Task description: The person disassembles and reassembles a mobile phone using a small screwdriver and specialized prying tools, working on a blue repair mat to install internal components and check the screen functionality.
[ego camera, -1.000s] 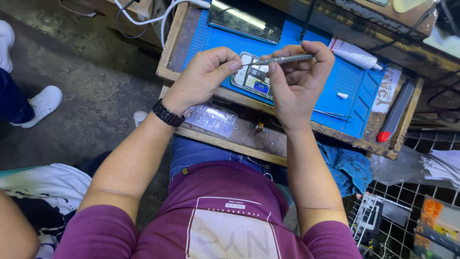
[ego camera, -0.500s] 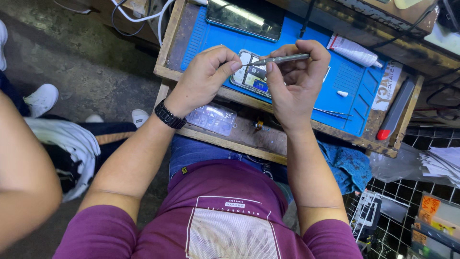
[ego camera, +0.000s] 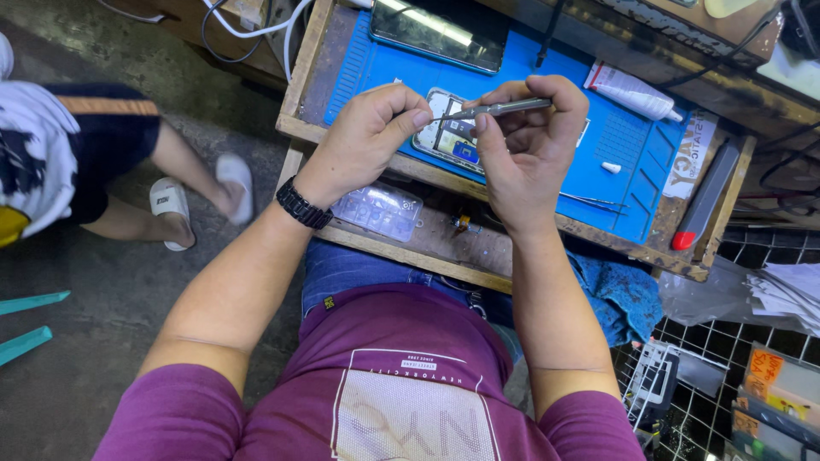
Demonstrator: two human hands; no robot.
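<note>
The person wears a short-sleeved maroon cotton T-shirt with a pale rectangular print panel on the chest, blue denim jeans showing below its hem, and a black link-band wristwatch on the left wrist, while both forearms and hands are bare.

I note right hand pinching a slim metal tool over an opened phone, left hand steadying it, blue mat beneath, white tube nearby.
</note>
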